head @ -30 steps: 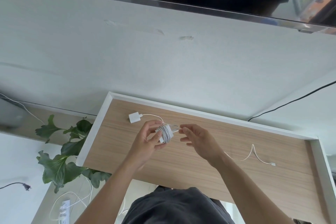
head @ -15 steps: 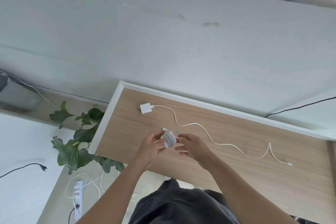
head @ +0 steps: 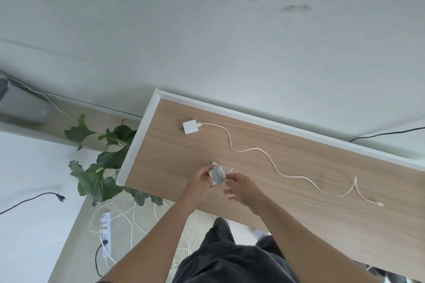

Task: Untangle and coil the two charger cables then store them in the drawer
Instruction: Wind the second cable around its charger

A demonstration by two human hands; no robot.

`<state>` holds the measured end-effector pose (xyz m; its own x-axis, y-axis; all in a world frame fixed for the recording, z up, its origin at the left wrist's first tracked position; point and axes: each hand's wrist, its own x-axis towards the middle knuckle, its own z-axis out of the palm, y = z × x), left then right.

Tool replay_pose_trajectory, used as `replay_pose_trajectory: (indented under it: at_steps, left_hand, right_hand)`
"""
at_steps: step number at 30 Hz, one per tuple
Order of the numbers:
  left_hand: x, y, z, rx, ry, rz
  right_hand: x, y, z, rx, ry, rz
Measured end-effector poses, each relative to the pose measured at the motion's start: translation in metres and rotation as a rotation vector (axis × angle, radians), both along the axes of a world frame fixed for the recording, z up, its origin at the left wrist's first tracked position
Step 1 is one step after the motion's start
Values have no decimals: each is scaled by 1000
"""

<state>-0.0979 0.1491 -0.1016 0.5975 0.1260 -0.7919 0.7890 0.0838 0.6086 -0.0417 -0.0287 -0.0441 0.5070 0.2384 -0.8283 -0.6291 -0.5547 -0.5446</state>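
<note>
Head view: both hands are working over the near edge of the wooden tabletop point(head: 287, 161).

Left hand point(head: 199, 185) is holding the coiled cable point(head: 218, 175), a tight white/grey bundle, fingers point(head: 208, 171) curling around its left side and pinching it. A short connector end point(head: 213, 163) is sticking out above the bundle, pointing up-left.

Right hand point(head: 243, 190) is sitting just right of the coil, thumb and forefinger pressing together against the coil's right edge; the other fingers are hanging loosely curled below. Can't tell if it is pinching a loose cable tail or just the bundle itself, too small and blurred there.

Second cable point(head: 271, 163) is lying uncoiled on the tabletop, well apart from the hands. Its white charger block point(head: 190, 126) is resting near the back left corner, the lead snaking right in loose waves, with a small peaked kink near the far end, and ending at a white plug point(head: 380, 204) toward the right side.

No drawer is showing in this view.

Off the tabletop: green leafy plant point(head: 103, 158) is standing just beside the left edge. On the floor below, a white power strip point(head: 106, 234) is lying among loose white wires. A black cord with plug point(head: 60, 197) is trailing at far left.
</note>
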Motion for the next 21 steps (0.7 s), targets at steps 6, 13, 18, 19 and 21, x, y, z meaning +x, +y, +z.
replay_pose_trajectory:
  at_steps: [6, 13, 18, 19, 21]
  left_hand:
    - [-2, 0, 10, 105, 5, -142]
    - [-7, 7, 4, 112, 21, -95]
    - [2, 27, 6, 175, 19, -19]
    - [7, 33, 8, 216, 1, -18]
    - [21, 45, 11, 321, -45, -15]
  right_hand:
    - [-1, -5, -6, -9, 54, 16]
    - [7, -14, -5, -22, 31, 42]
    - [24, -23, -10, -75, -100, 75]
    - [28, -24, -11, -100, -163, 82]
    - [39, -26, -13, -171, -304, 94]
